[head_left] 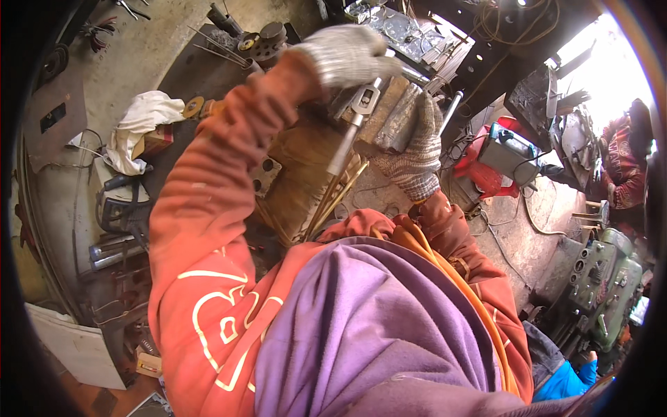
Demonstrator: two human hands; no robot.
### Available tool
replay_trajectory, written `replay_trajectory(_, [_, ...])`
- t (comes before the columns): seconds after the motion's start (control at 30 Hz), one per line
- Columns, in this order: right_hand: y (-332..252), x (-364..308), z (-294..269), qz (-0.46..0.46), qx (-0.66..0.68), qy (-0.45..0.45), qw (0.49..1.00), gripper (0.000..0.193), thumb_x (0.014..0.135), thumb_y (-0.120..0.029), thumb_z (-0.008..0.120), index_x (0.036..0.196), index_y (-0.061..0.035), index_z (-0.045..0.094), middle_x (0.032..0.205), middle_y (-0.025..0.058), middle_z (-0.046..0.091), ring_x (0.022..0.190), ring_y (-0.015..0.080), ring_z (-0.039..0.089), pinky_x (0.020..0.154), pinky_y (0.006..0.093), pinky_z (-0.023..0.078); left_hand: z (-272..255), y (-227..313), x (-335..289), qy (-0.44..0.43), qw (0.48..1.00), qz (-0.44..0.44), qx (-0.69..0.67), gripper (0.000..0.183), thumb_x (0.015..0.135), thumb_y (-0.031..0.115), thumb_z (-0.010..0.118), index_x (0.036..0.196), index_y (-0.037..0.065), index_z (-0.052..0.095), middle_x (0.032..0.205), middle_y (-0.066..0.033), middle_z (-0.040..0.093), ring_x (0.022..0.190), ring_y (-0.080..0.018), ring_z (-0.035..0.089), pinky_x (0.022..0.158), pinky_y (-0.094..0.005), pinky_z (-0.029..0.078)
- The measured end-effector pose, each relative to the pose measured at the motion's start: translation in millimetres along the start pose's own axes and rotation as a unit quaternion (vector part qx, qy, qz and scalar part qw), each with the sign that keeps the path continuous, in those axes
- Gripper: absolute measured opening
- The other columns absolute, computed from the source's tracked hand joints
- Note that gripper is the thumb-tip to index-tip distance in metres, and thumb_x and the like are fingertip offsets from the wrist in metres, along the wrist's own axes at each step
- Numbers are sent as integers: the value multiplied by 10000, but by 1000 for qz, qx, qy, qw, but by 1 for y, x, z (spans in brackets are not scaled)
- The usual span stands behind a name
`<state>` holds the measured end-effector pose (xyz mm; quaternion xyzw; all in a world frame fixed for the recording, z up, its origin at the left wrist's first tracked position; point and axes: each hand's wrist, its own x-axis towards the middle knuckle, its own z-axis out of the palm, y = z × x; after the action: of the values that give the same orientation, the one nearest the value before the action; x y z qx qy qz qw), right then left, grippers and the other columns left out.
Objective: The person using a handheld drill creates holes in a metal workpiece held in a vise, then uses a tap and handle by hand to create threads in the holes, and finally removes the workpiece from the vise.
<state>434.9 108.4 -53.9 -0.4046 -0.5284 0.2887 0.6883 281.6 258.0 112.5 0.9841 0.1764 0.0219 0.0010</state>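
Observation:
My left hand (351,57), in a pale knit glove, is raised over the far side of the work spot. Motion smears its fingers, and what they hold, if anything, cannot be made out. Just below it a tap wrench (365,99) with a square centre and long steel handle slants toward me. Beside the wrench sits a rusty, grooved metal block (394,115). My right hand (417,153), also gloved, is closed against the block's near right corner, fingers running up its side. A bright metal rod (451,111) sticks up just right of that hand.
Thin brown rods (326,205) lean close to my body. To the left are a white cloth (147,125) and steel pieces. A red and grey machine (504,154) with cables stands right; beyond it a green machine (604,285). Other people show at the right: a patterned sleeve (622,156), a blue sleeve (566,379).

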Motion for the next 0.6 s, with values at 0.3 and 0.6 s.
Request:
replay_trajectory(0.3, [18,-1,-4,163,94,56,980,667,937,-187,810,1504,-29,496,1439,156,567,1315,251,578,1161,406,485,-24,120,-31,75,991,70,-88,262,914,343,755,851,91,724,785,-130,720,710,-339,723,669,-457,583])
replay_trajectory(0.6, [20,-8,-23,-48,-278,12,959,1290,573,-522,1029,1589,-80,369,1470,143,536,1320,270,591,1141,476,504,-32,20,-126,-63,994,-86,-28,165,977,299,707,964,162,797,709,-107,652,643,-313,672,624,-419,569])
